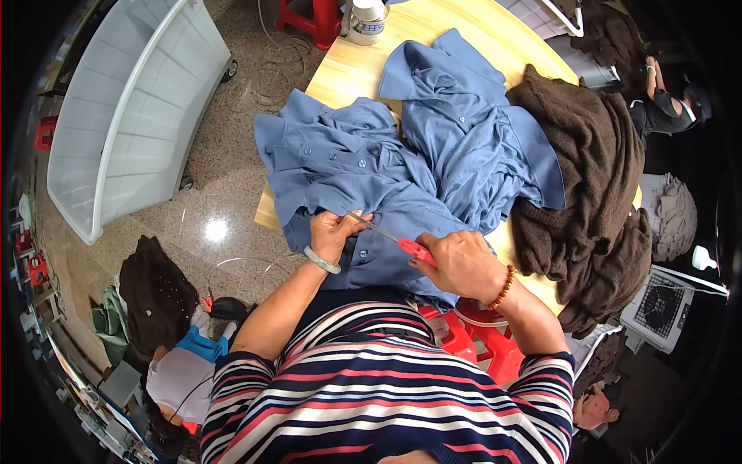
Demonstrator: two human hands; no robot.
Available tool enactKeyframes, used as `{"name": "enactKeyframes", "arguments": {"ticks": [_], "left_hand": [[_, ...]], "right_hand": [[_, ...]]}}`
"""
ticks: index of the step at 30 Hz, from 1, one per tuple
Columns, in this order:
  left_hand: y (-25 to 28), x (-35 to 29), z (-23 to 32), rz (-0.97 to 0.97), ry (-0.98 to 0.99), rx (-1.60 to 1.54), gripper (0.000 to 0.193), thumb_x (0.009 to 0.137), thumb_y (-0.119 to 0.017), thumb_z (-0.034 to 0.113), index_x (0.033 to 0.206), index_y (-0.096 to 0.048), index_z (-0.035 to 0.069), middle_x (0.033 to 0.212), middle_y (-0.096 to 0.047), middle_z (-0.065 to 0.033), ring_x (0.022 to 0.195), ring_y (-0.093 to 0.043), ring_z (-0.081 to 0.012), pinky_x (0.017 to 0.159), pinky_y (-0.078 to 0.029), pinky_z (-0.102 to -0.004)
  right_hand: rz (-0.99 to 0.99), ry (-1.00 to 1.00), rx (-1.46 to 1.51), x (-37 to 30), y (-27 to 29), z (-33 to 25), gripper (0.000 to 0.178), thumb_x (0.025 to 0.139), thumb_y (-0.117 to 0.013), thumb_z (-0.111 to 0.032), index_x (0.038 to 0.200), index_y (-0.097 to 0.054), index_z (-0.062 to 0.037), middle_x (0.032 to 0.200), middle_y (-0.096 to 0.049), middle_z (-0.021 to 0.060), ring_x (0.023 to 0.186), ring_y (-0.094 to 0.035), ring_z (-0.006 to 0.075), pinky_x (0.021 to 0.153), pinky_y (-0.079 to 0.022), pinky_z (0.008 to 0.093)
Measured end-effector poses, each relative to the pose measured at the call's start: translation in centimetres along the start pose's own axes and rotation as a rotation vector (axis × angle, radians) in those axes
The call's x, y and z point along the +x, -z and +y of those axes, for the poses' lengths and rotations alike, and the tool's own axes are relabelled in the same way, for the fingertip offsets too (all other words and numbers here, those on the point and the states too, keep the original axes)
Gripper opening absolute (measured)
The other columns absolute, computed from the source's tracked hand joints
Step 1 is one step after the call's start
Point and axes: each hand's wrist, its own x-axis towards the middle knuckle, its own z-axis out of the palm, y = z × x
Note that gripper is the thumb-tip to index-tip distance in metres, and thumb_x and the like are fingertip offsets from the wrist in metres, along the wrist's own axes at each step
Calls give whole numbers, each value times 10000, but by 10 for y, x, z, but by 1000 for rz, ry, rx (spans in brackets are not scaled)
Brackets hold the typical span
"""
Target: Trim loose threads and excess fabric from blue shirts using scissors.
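Observation:
Blue buttoned shirt cloth (328,158) lies rumpled on the pale wooden table (344,69), its near part hanging toward my lap. My left hand (331,236), with a pale bangle on the wrist, pinches the shirt at its left edge. In my right hand (468,267) is a red-handled tool (417,251) with a thin metal shaft. The shaft's tip reaches the fingertips of my left hand; the exact kind of tool cannot be made out. More blue cloth with a collar-like edge (545,158) lies farther right.
A brown fleecy garment pile (580,162) covers the table's right side. At the far edge stands a white-lidded jar (367,22). A grey wheeled bin (143,116) is on the left floor, a red stool (495,352) beside me. Other people work at lower left and far right (668,108).

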Motion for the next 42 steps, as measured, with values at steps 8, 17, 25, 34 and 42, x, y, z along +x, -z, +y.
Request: {"name": "enactKeyframes", "arguments": {"ticks": [8,17,25,34,42], "left_hand": [[1,-4,18,20,185,-57,165,894,-663,89,983,-658,-50,905,-696,-135,815,-689,-189,723,-566,-279],[10,-21,-8,-148,217,199,91,879,-677,38,814,-617,63,764,-593,56,678,-494,-8,625,-402,-171],[18,-35,22,-393,384,288,167,886,-681,81,1011,-586,25,942,-636,11,816,-579,-52,734,-473,-212],[-137,41,174,-549,-850,980,136,836,-656,110,850,-599,-12,707,-544,-131,609,-522,-272,558,-417,-352],[-229,33,113,-483,-1454,1061,303,749,-681,214,1026,-642,99,1120,-566,-116,1115,-529,-305,982,-386,-440]], "right_hand": [[-78,-36,90,-32,-4,9,324,872,-620,-350,1026,-615,-64,631,-611,168,625,-628,353,576,-474,443],[-52,-20,24,-60,-6,3,222,819,-636,-250,928,-585,-63,570,-590,134,517,-602,318,502,-472,425],[-245,19,121,-63,-18,-4,270,866,-592,-321,998,-604,-86,617,-614,171,595,-640,346,545,-484,451],[-81,212,236,4,-31,-4,451,859,-613,-332,1230,-559,-82,640,-617,192,603,-637,354,541,-484,443],[486,-214,-146,1,-57,268,414,924,-536,-258,1283,-524,-51,1078,-645,249,976,-634,390,829,-495,434]]}}
